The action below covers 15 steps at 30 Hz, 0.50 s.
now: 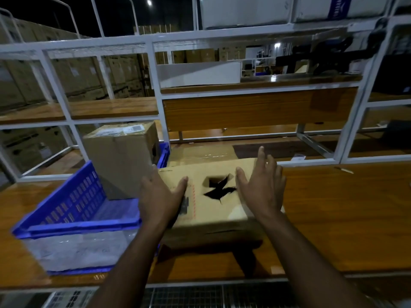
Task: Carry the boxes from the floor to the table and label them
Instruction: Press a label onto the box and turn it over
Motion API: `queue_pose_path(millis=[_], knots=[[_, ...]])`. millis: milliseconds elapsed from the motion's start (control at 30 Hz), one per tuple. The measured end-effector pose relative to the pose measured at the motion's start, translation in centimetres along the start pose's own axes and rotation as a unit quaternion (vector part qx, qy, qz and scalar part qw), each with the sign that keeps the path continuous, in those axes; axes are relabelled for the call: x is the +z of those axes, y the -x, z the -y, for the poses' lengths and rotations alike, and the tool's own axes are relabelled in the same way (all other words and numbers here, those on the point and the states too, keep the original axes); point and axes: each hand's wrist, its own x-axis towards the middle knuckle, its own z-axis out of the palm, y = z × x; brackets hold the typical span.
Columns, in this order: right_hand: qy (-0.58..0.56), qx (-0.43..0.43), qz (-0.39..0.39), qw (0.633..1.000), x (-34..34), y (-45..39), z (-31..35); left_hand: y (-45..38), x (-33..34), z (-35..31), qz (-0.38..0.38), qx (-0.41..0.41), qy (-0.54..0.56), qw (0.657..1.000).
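Wooden table (333, 207) under white shelving, torn cardboard box (206, 196) lying flat on it, left hand (159, 196) and right hand (262, 187) resting on top (fingers straight), blue crate (73, 210) alongside holding another box (120, 161).

A flat cardboard box (211, 194) with a torn hole in its top lies on the wooden table (333, 218). The left hand (160, 196) rests on its left edge, fingers straight. The right hand (262, 185) lies open at its right side, fingers stretched forward. Just left stands a blue plastic crate (73, 210), tilted, with a taller taped box (122, 158) in it. A white metal rack (155, 85) with wooden shelves rises behind.
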Motion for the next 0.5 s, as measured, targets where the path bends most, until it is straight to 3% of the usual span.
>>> queue_pose_path(millis=[167,400,500], knots=[[-0.005,-0.009,-0.111,0.994,-0.1,0.9,-1.2,3.1,0.5,0.4,-0.101,0.012,0.057,0.993],[-0.089,0.049,-0.12,0.988,2.1,4.1,-4.2,5.7,3.1,2.0,-0.151,0.032,0.063,0.986],[-0.079,0.047,-0.089,0.992,2.9,5.2,-5.0,6.4,4.1,2.8,-0.136,0.063,0.044,0.988]])
